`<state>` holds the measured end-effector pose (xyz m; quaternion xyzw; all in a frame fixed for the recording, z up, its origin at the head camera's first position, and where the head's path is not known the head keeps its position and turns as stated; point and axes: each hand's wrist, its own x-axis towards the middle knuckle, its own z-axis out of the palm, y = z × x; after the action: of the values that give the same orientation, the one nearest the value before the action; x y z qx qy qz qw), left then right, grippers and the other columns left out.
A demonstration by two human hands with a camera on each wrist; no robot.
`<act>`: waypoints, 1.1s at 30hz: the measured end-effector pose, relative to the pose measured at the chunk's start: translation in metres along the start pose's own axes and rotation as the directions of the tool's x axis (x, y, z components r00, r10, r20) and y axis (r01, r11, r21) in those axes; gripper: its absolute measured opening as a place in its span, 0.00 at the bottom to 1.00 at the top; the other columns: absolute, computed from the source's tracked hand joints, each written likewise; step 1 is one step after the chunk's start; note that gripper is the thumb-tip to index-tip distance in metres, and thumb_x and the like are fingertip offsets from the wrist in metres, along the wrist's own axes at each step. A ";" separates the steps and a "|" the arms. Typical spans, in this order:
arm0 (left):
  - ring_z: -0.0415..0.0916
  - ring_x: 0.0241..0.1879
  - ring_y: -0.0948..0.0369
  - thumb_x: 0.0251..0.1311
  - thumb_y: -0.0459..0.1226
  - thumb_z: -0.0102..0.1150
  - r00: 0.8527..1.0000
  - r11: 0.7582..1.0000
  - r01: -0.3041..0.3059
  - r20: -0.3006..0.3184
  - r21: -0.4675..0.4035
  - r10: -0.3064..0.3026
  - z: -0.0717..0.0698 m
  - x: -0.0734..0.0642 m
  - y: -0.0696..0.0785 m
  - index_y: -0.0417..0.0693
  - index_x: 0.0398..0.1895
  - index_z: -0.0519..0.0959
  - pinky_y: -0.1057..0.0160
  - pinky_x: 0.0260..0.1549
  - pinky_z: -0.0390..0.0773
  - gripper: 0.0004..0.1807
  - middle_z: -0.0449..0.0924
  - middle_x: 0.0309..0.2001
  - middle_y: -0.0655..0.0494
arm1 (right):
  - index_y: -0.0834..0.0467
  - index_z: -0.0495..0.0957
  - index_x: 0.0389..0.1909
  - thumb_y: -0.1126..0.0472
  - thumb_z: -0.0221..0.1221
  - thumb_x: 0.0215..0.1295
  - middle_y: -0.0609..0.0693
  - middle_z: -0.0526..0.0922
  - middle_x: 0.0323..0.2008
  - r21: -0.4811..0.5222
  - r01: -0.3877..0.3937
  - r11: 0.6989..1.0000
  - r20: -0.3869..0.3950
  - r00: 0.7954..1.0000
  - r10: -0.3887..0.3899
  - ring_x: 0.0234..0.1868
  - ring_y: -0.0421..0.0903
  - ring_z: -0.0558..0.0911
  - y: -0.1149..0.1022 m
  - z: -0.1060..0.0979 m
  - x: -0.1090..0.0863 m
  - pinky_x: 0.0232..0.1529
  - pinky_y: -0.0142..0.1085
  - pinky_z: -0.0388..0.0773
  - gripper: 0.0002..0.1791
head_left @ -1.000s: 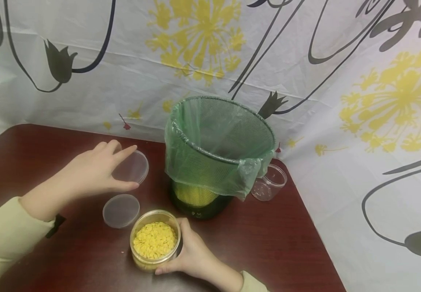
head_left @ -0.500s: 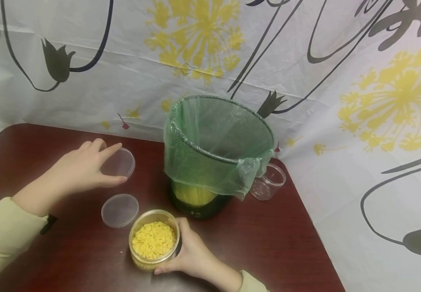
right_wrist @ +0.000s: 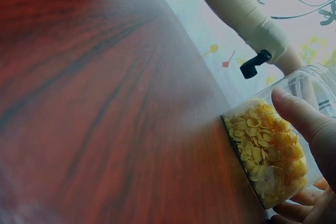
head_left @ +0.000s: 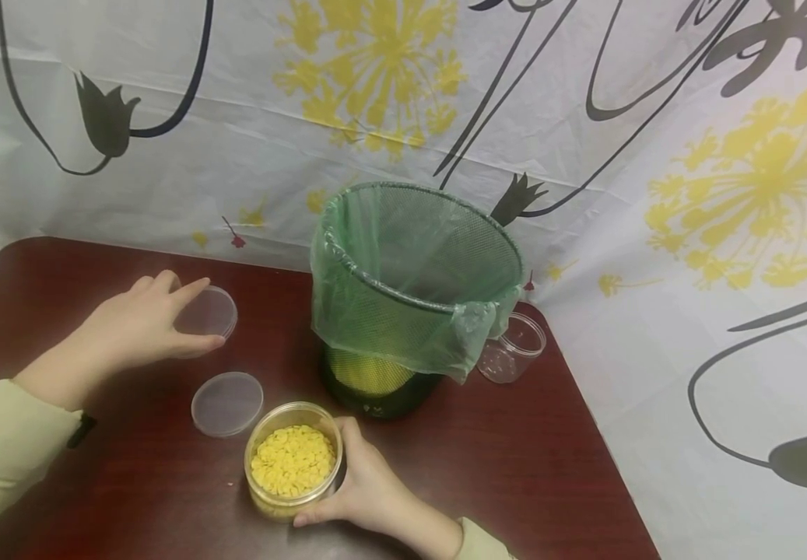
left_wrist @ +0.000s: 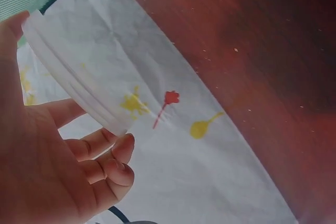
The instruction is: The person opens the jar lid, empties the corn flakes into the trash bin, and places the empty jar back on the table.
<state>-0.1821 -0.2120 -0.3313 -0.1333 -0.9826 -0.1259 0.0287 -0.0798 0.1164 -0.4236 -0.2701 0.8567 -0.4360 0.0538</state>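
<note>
My left hand (head_left: 133,323) pinches a clear round plastic lid (head_left: 211,313) by its rim, thumb on one side and fingers on the other. The left wrist view has this lid (left_wrist: 73,74) edge-on, held over the table. On the wood below it in the head view lies a second clear lid (head_left: 227,404). My right hand (head_left: 375,491) grips a clear plastic jar (head_left: 284,510) from its right side. Yellow flakes (head_left: 294,460) show through the jar's uncovered mouth. Seen from the right wrist, the flakes (right_wrist: 262,150) partly fill the jar, whose base sits at the tabletop.
A mesh wastebasket (head_left: 375,404) with a green liner bag (head_left: 389,327) stands behind the jar, something yellow showing through its lower side. Beyond it to the right is another clear jar (head_left: 511,350). A patterned cloth (head_left: 249,155) hangs along the back and right of the table (head_left: 515,482).
My left hand has moved left with the lid, away from the wastebasket. The right hand stays on the jar, and the view has shifted slightly.
</note>
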 end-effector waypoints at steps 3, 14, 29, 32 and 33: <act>0.64 0.49 0.39 0.45 0.71 0.57 1.000 1.000 0.013 0.019 0.000 -0.013 0.003 0.000 -0.005 0.37 0.68 0.63 0.40 0.34 0.74 0.57 0.65 0.49 0.34 | 0.49 0.61 0.58 0.49 0.82 0.26 0.40 0.74 0.54 -0.004 0.000 1.000 -0.001 1.000 0.000 0.56 0.38 0.73 0.000 0.000 0.000 0.57 0.38 0.70 0.55; 0.64 0.48 0.35 0.44 0.73 0.57 0.997 0.999 0.051 0.064 0.006 -0.051 0.017 -0.003 -0.027 0.33 0.66 0.63 0.38 0.34 0.74 0.59 0.65 0.48 0.30 | 0.49 0.61 0.59 0.49 0.82 0.26 0.39 0.73 0.54 -0.004 -0.004 1.000 0.002 1.000 0.004 0.56 0.38 0.73 0.000 0.000 0.001 0.57 0.38 0.70 0.55; 0.67 0.44 0.33 0.43 0.73 0.57 0.990 0.997 0.073 0.116 0.017 -0.075 0.036 -0.006 -0.045 0.30 0.64 0.65 0.38 0.30 0.75 0.60 0.65 0.49 0.25 | 0.48 0.62 0.58 0.48 0.82 0.25 0.39 0.74 0.53 -0.001 -0.023 1.000 0.003 1.000 0.023 0.55 0.38 0.73 0.000 0.000 0.000 0.57 0.38 0.70 0.54; 0.68 0.44 0.33 0.42 0.73 0.58 0.988 0.996 0.085 0.131 0.019 -0.087 0.040 -0.007 -0.048 0.30 0.64 0.65 0.38 0.29 0.75 0.60 0.65 0.48 0.25 | 0.48 0.62 0.58 0.48 0.82 0.25 0.39 0.74 0.53 -0.003 -0.024 1.000 0.003 1.000 0.024 0.55 0.38 0.73 0.000 0.000 0.000 0.57 0.38 0.70 0.54; 0.67 0.44 0.33 0.41 0.73 0.59 0.986 0.996 0.090 0.136 0.019 -0.092 0.041 -0.007 -0.048 0.30 0.63 0.65 0.38 0.29 0.75 0.60 0.65 0.48 0.25 | 0.48 0.62 0.58 0.48 0.82 0.25 0.39 0.74 0.53 -0.003 -0.023 1.000 0.003 1.000 0.023 0.55 0.38 0.73 0.000 0.000 0.000 0.57 0.38 0.70 0.54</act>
<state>-0.1891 -0.2486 -0.3829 -0.0965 -0.9881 -0.1116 -0.0437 -0.0799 0.1160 -0.4231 -0.2608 0.8604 -0.4337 0.0598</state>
